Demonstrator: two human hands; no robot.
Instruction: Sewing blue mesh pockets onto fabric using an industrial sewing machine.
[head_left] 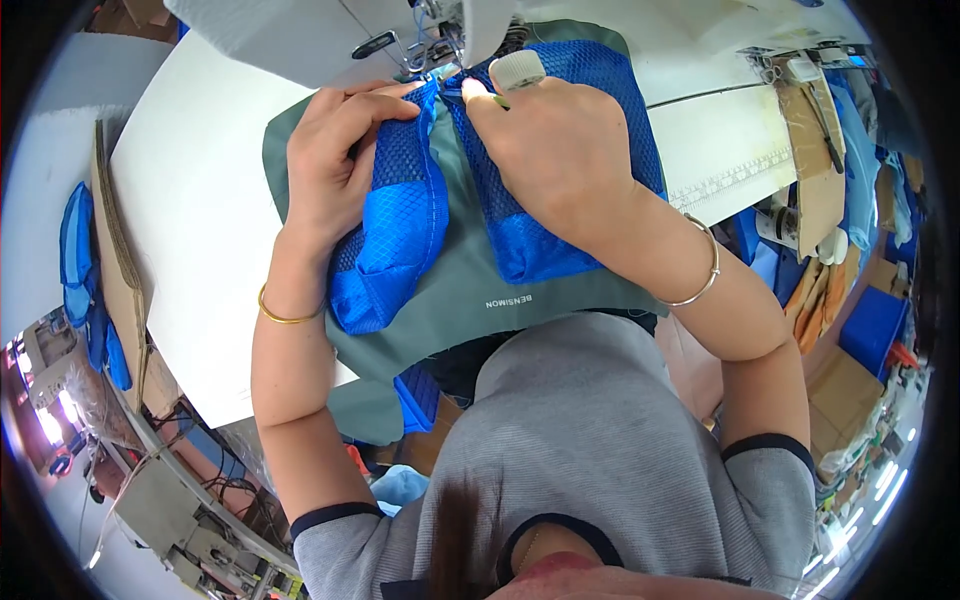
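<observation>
Pressing blue mesh fabric (400, 230) flat: left hand (335, 160) fingers curled gripping it, right hand (560, 150) fingers together near needle (445, 55).

1 small white printed label (509, 300) is seen on the grey-green fabric panel (470, 270), near its lower edge, between the 2 blue mesh pockets; lettering is upside down to the camera. Flattened brown cardboard sheets (122, 270) are stood along the white table's left edge. 1 brown cardboard box (838, 392) is seen on the floor at lower right, beside a blue bin (872, 325). No screens or signs visible.
</observation>
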